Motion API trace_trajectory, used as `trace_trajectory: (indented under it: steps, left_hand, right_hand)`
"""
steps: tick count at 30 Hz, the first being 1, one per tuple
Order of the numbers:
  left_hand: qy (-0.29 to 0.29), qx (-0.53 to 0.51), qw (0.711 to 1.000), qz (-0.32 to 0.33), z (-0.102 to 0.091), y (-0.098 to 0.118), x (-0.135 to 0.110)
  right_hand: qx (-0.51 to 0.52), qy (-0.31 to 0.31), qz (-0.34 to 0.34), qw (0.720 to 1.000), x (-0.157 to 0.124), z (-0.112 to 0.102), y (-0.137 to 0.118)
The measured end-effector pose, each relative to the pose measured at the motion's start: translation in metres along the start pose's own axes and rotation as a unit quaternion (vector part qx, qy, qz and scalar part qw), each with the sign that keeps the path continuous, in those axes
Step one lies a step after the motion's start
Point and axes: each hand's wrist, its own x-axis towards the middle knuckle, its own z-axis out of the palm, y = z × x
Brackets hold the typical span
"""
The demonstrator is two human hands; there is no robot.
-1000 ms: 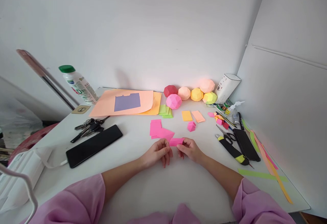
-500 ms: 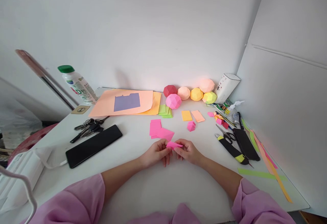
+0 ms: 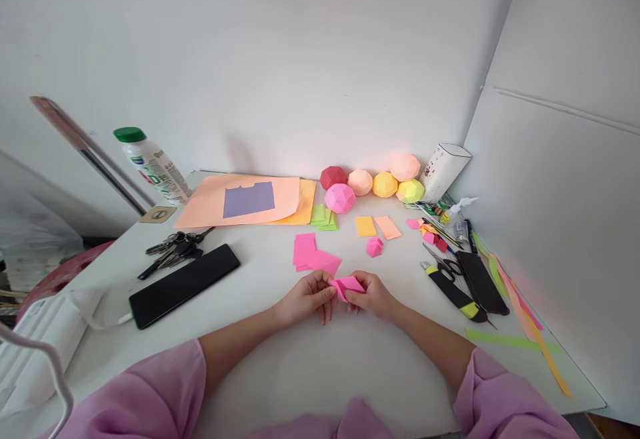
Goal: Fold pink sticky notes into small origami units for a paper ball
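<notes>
Between my two hands is a small pink piece of paper (image 3: 349, 284), partly folded, with a raised flap. My left hand (image 3: 311, 297) pinches its left edge between thumb and fingers. On the other side my right hand (image 3: 373, 297) grips the right part, its thumb pressed on the front. Just beyond the hands lie loose pink paper sheets (image 3: 304, 251). A little folded pink paper piece (image 3: 375, 247) sits past my right hand.
Faceted paper balls (image 3: 340, 198) stand along the wall. Yellow sheets (image 3: 365, 227), green sheets (image 3: 324, 217) and a peach folder (image 3: 205, 202) lie before it. Left are keys (image 3: 180, 250) and a black power bank (image 3: 185, 285); right, scissors (image 3: 449, 267) and a utility knife (image 3: 453, 293).
The pink paper has turned in my fingers, and more of its face and a raised flap now show. Both hands stay nearly in place.
</notes>
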Motion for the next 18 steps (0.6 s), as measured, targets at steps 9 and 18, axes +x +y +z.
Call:
trace_trajectory:
  steps: [9,18]
  left_hand:
    - [0.037,0.12,0.992,-0.025,0.01,0.006,-0.004]
    - [0.062,0.029,0.997,-0.019,0.009,0.011,-0.004]
  right_hand:
    - [-0.105,0.059,-0.034,0.992,-0.004,0.011,0.001]
    - [-0.09,0.021,-0.053,0.994,-0.003,0.006,0.001]
